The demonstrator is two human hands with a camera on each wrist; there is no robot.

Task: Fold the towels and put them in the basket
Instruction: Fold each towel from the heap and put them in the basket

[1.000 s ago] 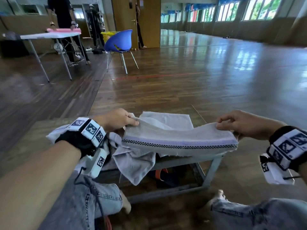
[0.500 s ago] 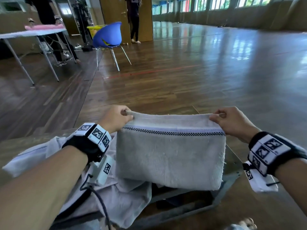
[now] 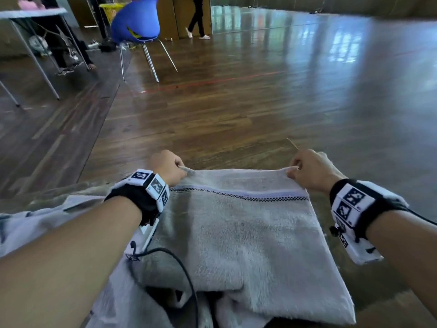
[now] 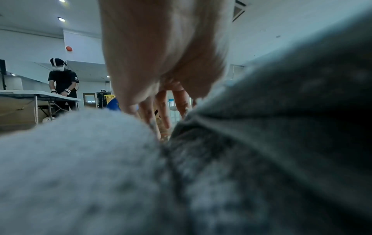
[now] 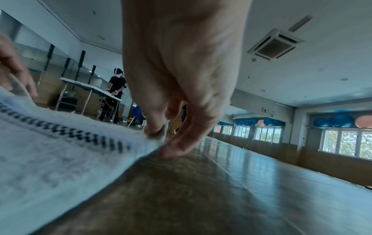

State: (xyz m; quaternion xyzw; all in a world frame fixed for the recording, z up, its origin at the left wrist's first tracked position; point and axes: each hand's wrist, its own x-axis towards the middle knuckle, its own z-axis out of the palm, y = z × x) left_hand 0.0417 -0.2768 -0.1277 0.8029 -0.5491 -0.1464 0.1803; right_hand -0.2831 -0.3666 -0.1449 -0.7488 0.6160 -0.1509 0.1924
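The folded grey terry towel (image 3: 248, 233) with its checkered stripe lies flat on the tabletop (image 3: 369, 301), long edge running left to right between the hands — left hand (image 3: 166, 166) and right hand (image 3: 309, 168) each pinch a far corner — so I judge the next fold draws toward the body.

In your left wrist view the towel (image 4: 261, 143) fills the lower frame as a grey blur, and it covers the fingertips of your left hand (image 4: 161, 63). From your head camera, the fingers of both hands curl out of sight over the towel's far edge. The bench (image 3: 354, 166) is mostly covered by cloth. The blue chair (image 3: 134, 22) is cut off by the top edge.
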